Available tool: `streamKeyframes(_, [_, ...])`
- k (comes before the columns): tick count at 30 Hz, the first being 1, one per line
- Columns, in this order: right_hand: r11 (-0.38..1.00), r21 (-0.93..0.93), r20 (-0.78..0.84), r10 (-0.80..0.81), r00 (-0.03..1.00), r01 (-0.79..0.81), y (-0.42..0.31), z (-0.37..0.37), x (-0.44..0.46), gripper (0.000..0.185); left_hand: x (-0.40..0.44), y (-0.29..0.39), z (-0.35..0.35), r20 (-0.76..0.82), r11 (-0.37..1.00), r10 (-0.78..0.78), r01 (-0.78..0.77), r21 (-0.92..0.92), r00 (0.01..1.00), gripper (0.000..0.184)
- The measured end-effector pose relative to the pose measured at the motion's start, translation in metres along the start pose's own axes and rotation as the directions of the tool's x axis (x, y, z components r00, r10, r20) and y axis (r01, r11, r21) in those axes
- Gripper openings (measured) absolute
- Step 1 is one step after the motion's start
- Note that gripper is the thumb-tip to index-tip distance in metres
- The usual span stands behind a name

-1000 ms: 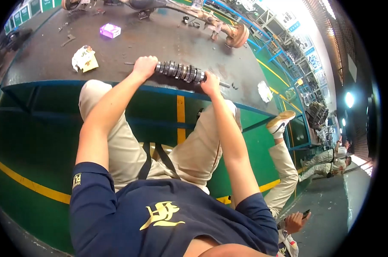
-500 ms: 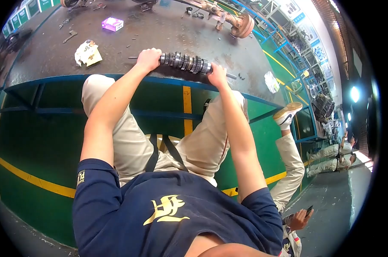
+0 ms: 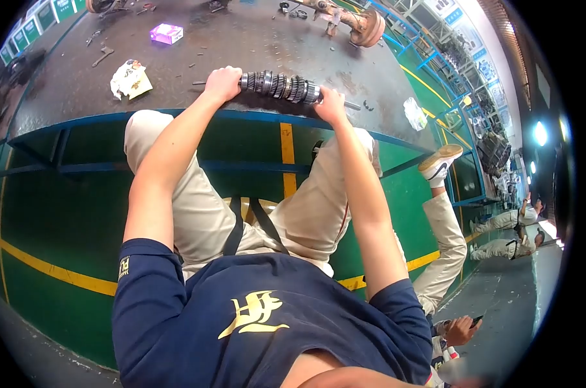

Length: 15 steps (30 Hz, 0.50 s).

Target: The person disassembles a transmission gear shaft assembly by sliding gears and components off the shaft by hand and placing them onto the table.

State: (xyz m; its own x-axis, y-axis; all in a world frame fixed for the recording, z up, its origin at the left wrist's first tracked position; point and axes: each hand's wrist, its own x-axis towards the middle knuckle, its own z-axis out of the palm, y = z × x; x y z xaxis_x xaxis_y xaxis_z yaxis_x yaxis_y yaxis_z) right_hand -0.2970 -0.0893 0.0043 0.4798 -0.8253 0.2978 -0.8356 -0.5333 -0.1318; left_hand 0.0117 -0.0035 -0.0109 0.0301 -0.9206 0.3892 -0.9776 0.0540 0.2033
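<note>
A dark metal gear shaft [image 3: 281, 86] with several toothed gears lies crosswise near the front edge of the workbench [image 3: 241, 48]. Around its left end my left hand [image 3: 223, 83] is closed, and a thin rod tip pokes out beyond the fingers. My right hand [image 3: 331, 104] grips the opposite end, with the thin shaft end sticking out to the right. The gears between both hands are in plain sight. Whether the shaft rests on the bench top or is held just above it, I cannot tell.
On the bench are a crumpled yellow-and-white packet [image 3: 131, 80], a purple box [image 3: 167, 33], a wrench-like tool [image 3: 103, 55], a clear plastic wrapper [image 3: 414, 114] and a rusty axle [image 3: 364, 28]. Beside me on the right sits a person whose hand [image 3: 461, 330] holds a phone.
The view has shifted slightly. Both hands keep hold of the gear shaft in nearly the same place, and the gears look slightly turned. The neighbour's hand with the phone has moved a little.
</note>
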Motion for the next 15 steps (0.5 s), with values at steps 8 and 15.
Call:
streamKeyframes(8, [0.999, 0.042, -0.057, -0.022, 0.998, 0.024, -0.0027, -0.0007, -0.0044, 0.031, 0.0015, -0.0006, -0.0020, -0.016, 1.000, 0.021, -0.021, 0.003, 1.000, 0.015])
streamKeyframes(15, [0.999, 0.051, -0.031, -0.004, 0.999, 0.006, -0.0013, -0.0013, -0.0051, 0.032, 0.0054, -0.0008, -0.0013, -0.034, 0.998, 0.061, -0.061, 0.026, 0.998, 0.014])
